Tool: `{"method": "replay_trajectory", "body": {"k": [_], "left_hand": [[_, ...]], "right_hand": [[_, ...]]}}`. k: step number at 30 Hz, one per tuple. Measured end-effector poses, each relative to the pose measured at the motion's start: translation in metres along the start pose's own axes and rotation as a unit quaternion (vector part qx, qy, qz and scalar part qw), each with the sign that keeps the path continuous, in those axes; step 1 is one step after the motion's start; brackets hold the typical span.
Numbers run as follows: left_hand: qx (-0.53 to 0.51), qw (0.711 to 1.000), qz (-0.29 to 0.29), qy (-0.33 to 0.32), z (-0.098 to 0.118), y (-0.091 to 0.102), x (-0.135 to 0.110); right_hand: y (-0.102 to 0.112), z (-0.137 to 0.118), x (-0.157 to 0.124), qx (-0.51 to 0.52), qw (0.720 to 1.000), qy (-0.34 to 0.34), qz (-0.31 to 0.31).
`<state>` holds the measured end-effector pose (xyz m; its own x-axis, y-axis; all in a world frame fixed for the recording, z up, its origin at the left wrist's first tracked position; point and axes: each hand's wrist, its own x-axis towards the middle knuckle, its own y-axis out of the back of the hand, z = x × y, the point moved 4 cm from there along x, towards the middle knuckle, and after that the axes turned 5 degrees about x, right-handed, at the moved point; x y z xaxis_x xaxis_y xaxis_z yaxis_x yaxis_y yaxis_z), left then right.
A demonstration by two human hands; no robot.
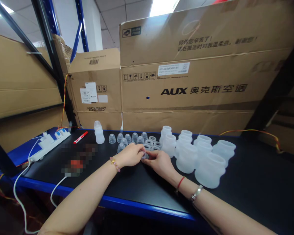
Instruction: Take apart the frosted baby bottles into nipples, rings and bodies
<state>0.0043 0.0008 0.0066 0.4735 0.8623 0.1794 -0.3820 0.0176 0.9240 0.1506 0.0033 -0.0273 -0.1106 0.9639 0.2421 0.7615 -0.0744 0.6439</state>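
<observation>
My left hand (133,154) and my right hand (160,160) meet over the middle of the black tabletop. Between them, both sets of fingers are closed on a small clear plastic ring (145,156), partly covered by the fingertips. Just behind are several loose clear rings (152,139). Several clear dome caps (112,138) stand to the left of these. Frosted, wide-necked bottles (187,158), several of them and without caps, are grouped to the right, close to my right hand. One bottle with a clear dome cap on top (99,134) stands upright at the back left.
A red marker (80,137) and a blurred-out object (78,161) with a white cable lie on the left. Further left is a white power strip (50,147) with plugs. Large cardboard sheets (198,107) wall the back, and blue-black rack posts (276,78) frame the sides.
</observation>
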Motion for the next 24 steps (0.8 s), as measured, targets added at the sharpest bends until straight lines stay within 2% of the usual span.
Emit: {"method": "replay_trajectory", "body": {"k": [4,10,14,17,24], "left_hand": [[-0.008,1.0,-0.001,-0.001,0.0,0.0,0.0],[-0.037,0.999,-0.002,-0.002,0.003,0.003,-0.001],[-0.063,0.998,0.001,0.01,0.002,0.004,-0.002],[-0.08,0.996,0.017,0.029,0.0,0.005,-0.002],[-0.162,0.979,0.081,0.092,-0.01,0.011,0.002]], "right_hand": [[-0.002,0.003,-0.001,0.028,0.998,-0.037,-0.031],[-0.001,-0.006,-0.004,0.047,0.997,-0.004,-0.066],[-0.001,-0.011,-0.005,0.032,0.994,0.046,-0.091],[-0.002,-0.011,-0.006,0.001,0.993,0.063,-0.097],[-0.004,-0.008,-0.002,-0.047,0.995,0.054,-0.076]]}}
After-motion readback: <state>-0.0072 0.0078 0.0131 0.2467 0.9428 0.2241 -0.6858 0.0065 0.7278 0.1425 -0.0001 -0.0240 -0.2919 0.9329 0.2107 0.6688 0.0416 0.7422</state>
